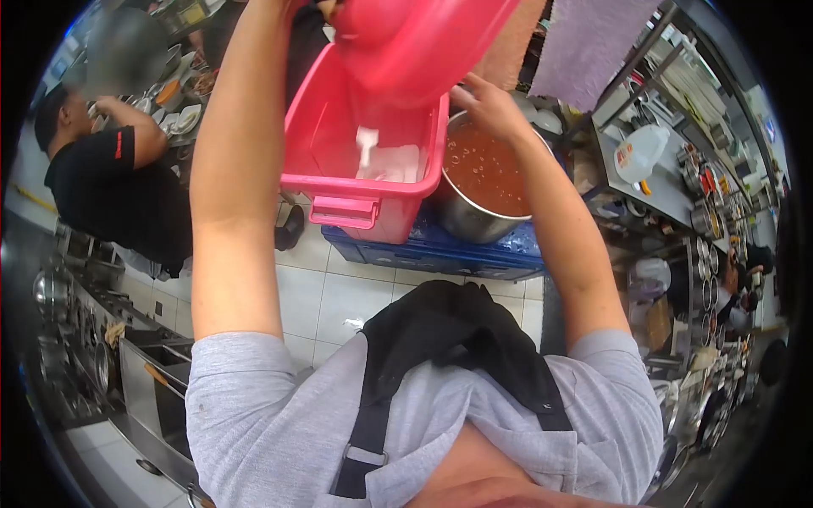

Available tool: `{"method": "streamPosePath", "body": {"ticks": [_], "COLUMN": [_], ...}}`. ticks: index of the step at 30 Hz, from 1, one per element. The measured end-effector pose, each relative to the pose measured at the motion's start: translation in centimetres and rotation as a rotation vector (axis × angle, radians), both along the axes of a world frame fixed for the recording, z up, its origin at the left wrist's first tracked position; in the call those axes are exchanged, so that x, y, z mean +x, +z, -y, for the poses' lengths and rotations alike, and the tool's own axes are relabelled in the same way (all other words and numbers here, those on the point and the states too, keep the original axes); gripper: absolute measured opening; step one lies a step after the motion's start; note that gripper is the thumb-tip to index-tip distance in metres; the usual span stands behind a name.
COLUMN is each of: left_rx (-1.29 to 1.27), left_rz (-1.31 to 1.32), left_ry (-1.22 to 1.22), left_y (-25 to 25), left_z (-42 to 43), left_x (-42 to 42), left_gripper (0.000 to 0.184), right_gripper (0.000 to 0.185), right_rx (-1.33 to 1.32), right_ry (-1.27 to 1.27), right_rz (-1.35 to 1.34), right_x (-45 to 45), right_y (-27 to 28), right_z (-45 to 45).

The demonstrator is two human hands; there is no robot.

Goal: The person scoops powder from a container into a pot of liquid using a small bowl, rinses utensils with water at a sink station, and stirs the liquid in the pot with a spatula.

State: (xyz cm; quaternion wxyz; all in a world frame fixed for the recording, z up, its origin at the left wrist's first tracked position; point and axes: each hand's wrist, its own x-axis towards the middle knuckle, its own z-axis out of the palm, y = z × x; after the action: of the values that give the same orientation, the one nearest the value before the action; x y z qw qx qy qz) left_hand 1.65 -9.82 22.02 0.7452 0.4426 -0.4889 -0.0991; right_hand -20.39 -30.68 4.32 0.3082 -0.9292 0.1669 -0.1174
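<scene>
A large pink plastic bin stands in front of me with white material inside; what that is I cannot make out. Above its opening a pink lid is tilted up, blurred by motion. My left forearm runs up past the bin's left side, and the hand is beyond the top edge of the view. Beside the bin's right rim, under the lid's edge, is my right hand, fingers stretched out and apart. Just below it stands a metal pot of reddish-orange liquid with pale rings floating in it.
Pot and bin are by a blue crate-like base on a tiled floor. A co-worker in black works at the left. Metal shelving at the right holds a plastic jug. Cloths hang behind the pot.
</scene>
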Motion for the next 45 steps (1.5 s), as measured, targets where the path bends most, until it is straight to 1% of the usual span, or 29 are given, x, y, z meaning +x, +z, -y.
{"method": "streamPosePath", "body": {"ticks": [1, 2, 3, 4, 5, 6, 7, 8, 10, 11, 12, 14, 16, 19, 22, 24, 25, 26, 27, 28, 30, 32, 34, 36, 38, 40, 42, 44, 45], "left_rx": [0.021, 0.028, 0.153, 0.274, 0.383, 0.385, 0.416, 0.442, 0.657, 0.681, 0.753, 0.830, 0.959, 1.039, 1.103, 1.080, 1.166, 1.165, 1.129, 1.094, 1.091, 1.127, 1.131, 1.190, 1.201, 1.128, 1.147, 1.185, 1.143], "left_rz": [0.077, 0.074, 0.133, 0.194, 0.210, 0.214, 0.297, 0.383, 0.549, 0.661, 0.594, 0.643, 0.641, 0.641, 0.670, 0.709, 0.761, 0.763, 0.680, 0.600, 0.598, 0.612, 0.626, 0.579, 0.625, 0.758, 0.773, 0.759, 0.739], "left_ry": [0.023, 0.003, 0.120, 0.236, 0.226, 0.198, 0.189, 0.179, 0.157, 0.166, 0.085, 0.089, 0.060, 0.040, 0.049, 0.075, 0.097, 0.085, 0.076, 0.068, 0.049, 0.107, 0.109, 0.133, 0.157, 0.304, 0.336, 0.323, 0.258], "left_y": [-0.9, -1.9, -2.9, -3.5, -4.0, -5.1, -7.0, -8.3, -9.0, -9.5, -10.0, -12.0, -12.5, -13.3, -14.4, -14.8, -14.4, -14.7, -15.2, -15.3, -15.5, -15.8, -16.3, -16.6, -16.8, -17.1, -18.1, -17.3, -17.4], "left_z": [0.0, 0.1, 0.3, 0.5, 0.2, 0.7, 1.2, 2.1, 2.4, 2.7, 3.0, 3.6, 3.8, 3.7, 3.1, 2.6, 2.5, 2.2, 1.8, 1.5, 1.3, 1.4, 1.6, 1.7, 1.4, 0.8, -0.3, -0.6, -0.8], "left_x": [0.5, 1.4, 2.7, 3.6, 3.0, 4.4, 6.7, 8.2, 7.3, 7.3, 7.2, 7.9, 8.1, 9.0, 10.0, 9.7, 9.7, 9.6, 9.8, 9.7, 9.9, 10.5, 11.6, 12.1, 10.8, 9.9, 10.9, 8.9, 8.1], "left_gripper": [0.026, 0.026, 0.026, 0.028, 0.036, 0.036, 0.036, 0.036, 0.041, 0.050, 0.047, 0.045, 0.044, 0.045, 0.047, 0.048, 0.048, 0.048, 0.047, 0.047, 0.046, 0.046, 0.048, 0.049, 0.049, 0.047, 0.048, 0.055, 0.062], "right_gripper": [0.058, 0.056, 0.053, 0.051, 0.049, 0.047, 0.044, 0.042, 0.040, 0.040, 0.040, 0.042, 0.045, 0.048, 0.047, 0.046, 0.046, 0.046, 0.047, 0.047, 0.047, 0.047, 0.047, 0.047, 0.047, 0.047, 0.046, 0.040, 0.036], "right_rx": [0.020, 0.039, 0.213, 0.326, 0.442, 0.499, 0.537, 0.572, 0.611, 0.647, 0.684, 0.645, 0.647, 0.717, 0.732, 0.750, 0.752, 0.744, 0.734, 0.733, 0.695, 0.685, 0.652, 0.646, 0.641, 0.656, 0.677, 0.722, 0.737], "right_ry": [0.026, 0.049, -0.082, -0.212, -0.348, -0.488, -0.631, -0.775, -1.009, -1.083, -1.154, -1.330, -1.464, -1.528, -1.596, -1.645, -1.654, -1.642, -1.628, -1.638, -1.585, -1.583, -1.479, -1.453, -1.425, -1.403, -1.416, -1.397, -1.402], "right_rz": [0.110, 0.223, 0.179, 0.149, 0.132, 0.130, 0.173, 0.221, 0.311, 0.360, 0.411, 0.420, 0.341, 0.312, 0.275, 0.202, 0.201, 0.205, 0.209, 0.210, 0.202, 0.196, 0.149, 0.109, 0.075, 0.068, 0.081, 0.159, 0.201], "right_x": [-1.6, -3.9, -7.2, -11.4, -15.6, -20.1, -24.4, -28.6, -36.8, -40.9, -44.6, -50.5, -55.0, -60.2, -62.6, -63.4, -63.3, -63.3, -62.8, -62.5, -61.9, -61.2, -60.5, -59.6, -59.1, -59.2, -59.6, -60.0, -59.8], "right_y": [-2.9, -6.0, -7.2, -8.2, -9.3, -10.1, -10.7, -11.1, -12.9, -13.8, -14.9, -17.3, -19.2, -23.0, -25.3, -26.2, -26.1, -25.9, -25.3, -24.8, -24.1, -24.0, -24.0, -23.6, -23.5, -24.2, -25.3, -26.2, -25.9], "right_z": [3.4, 7.0, 9.1, 10.9, 12.6, 13.9, 14.2, 14.0, 13.8, 13.3, 12.5, 10.1, 7.5, 4.0, 1.8, 1.3, 1.2, 1.5, 1.9, 2.5, 3.6, 5.1, 6.3, 7.3, 8.8, 10.8, 13.2, 16.4, 17.8]}}
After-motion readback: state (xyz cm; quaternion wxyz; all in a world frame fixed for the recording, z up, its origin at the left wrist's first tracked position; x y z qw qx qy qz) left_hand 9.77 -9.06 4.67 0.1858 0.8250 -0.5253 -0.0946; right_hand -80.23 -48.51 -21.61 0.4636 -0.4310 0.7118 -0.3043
